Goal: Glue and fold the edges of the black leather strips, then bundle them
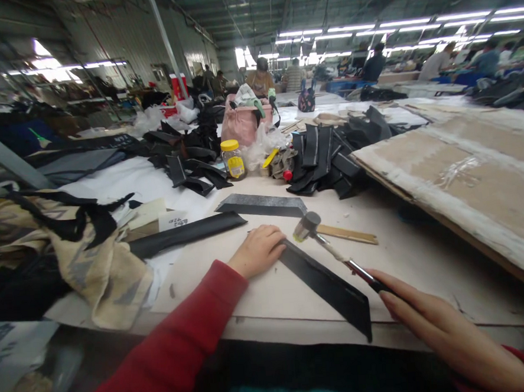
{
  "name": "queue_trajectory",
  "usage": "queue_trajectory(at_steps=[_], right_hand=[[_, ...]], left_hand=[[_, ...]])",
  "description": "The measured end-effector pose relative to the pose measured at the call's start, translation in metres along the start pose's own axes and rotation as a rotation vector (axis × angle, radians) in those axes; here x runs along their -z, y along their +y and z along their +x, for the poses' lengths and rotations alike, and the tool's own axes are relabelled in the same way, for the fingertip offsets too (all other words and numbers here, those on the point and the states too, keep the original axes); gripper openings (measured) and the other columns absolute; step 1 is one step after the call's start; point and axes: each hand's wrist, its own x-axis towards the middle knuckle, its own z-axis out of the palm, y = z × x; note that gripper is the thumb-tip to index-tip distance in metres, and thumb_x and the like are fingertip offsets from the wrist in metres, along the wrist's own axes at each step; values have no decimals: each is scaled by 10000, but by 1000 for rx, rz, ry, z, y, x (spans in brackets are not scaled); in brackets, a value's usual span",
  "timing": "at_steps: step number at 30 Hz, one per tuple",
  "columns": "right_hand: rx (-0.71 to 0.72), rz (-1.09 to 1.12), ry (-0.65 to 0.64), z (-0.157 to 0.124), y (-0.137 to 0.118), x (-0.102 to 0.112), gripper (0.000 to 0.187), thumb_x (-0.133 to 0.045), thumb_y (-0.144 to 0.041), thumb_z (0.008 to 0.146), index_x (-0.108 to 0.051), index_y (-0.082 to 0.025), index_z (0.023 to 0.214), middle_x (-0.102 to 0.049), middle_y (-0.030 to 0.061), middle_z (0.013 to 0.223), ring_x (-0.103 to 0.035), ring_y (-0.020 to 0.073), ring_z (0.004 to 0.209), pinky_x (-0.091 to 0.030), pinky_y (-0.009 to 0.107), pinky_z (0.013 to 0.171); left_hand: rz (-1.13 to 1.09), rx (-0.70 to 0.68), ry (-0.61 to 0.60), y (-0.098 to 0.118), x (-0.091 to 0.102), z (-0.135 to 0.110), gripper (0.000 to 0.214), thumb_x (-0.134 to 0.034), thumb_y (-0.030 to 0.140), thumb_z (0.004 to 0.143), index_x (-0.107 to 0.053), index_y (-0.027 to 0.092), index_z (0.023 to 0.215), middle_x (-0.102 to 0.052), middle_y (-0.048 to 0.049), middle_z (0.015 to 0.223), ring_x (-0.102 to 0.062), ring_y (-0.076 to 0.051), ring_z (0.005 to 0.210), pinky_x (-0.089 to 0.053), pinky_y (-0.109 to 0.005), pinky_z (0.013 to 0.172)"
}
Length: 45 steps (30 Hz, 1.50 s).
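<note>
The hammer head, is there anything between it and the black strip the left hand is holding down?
Nothing visible. The hammer, held in the right hand, has its head right over the far end of the black strip, beside the left hand. The wooden stick lies behind, off to the side.

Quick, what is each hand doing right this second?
Left hand: fingers curled, pressing down the end of the black strip.
Right hand: shut on the hammer, head raised just above the strip.

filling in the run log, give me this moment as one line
left hand: pressing black strip on table | right hand: holding hammer over strip end | nearby: wooden stick
</note>
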Motion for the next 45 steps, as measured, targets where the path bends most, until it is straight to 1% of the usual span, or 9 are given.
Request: queue_trajectory(at_steps=[3,8,13,18,23,28,32,36,45], right_hand=[[32,-39,57,5,-2,1,511,-350,-464,875,-414,-253,1337,-462,4,1318,-429,216,1201,-354,354,1004],[49,-89,-68,7,4,2,465,-372,-444,872,-475,-274,1291,-511,-13,1272,-487,212,1154,-386,345,985],[22,-95,48,-12,12,9,498,-400,-454,855,-417,-303,1329,-447,-21,1324,-424,242,1200,-346,383,1008],[-26,-125,-98,-25,25,8,482,-382,-469,865,-430,-314,1319,-450,-32,1322,-435,232,1194,-347,376,1007],[-38,-135,20,-42,36,10,500,-366,-452,871,-366,-323,1354,-418,-31,1341,-426,246,1197,-338,400,1008],[-43,-160,-55,-54,42,9,473,-394,-457,855,-419,-353,1316,-466,-50,1299,-475,246,1152,-409,376,963],[-88,-154,67,-65,50,12,496,-386,-433,860,-363,-350,1349,-406,-57,1343,-408,263,1201,-380,403,987],[-102,-156,-25,-77,62,6,461,-387,-441,856,-435,-355,1306,-475,-48,1292,-463,260,1159,-405,391,963],[3,-110,26,-18,19,7,487,-354,-456,871,-432,-288,1322,-466,-17,1309,-457,227,1177,-368,370,993]], left_hand=[[-6,0,14,1,0,-1,208,-470,275,873,-565,206,1044,-551,-52,1048,-473,-200,997,-395,-344,869],[-6,13,8,1,0,-1,218,-478,278,867,-563,213,1057,-546,-54,1036,-468,-202,993,-396,-350,863],[-12,4,24,0,-1,0,221,-475,293,868,-567,210,1051,-546,-58,1031,-465,-204,991,-390,-355,878],[-6,-9,26,-3,-3,0,217,-476,298,867,-572,200,1036,-555,-60,1011,-468,-206,983,-388,-359,885],[3,-4,36,-3,-4,0,216,-482,292,864,-574,195,1033,-555,-60,1017,-469,-205,984,-387,-361,893],[3,-5,43,-2,-5,0,213,-486,274,857,-577,199,1034,-554,-63,1028,-478,-204,982,-393,-368,895],[11,-10,45,-3,-5,0,218,-479,275,860,-572,202,1044,-554,-64,1032,-480,-207,981,-395,-369,892],[16,-5,34,-3,-4,0,215,-473,276,864,-574,198,1036,-555,-64,1035,-481,-209,978,-395,-365,889],[-23,-14,42,-2,-3,0,182,-502,268,856,-576,190,1003,-557,-58,1008,-482,-197,951,-397,-344,867]])
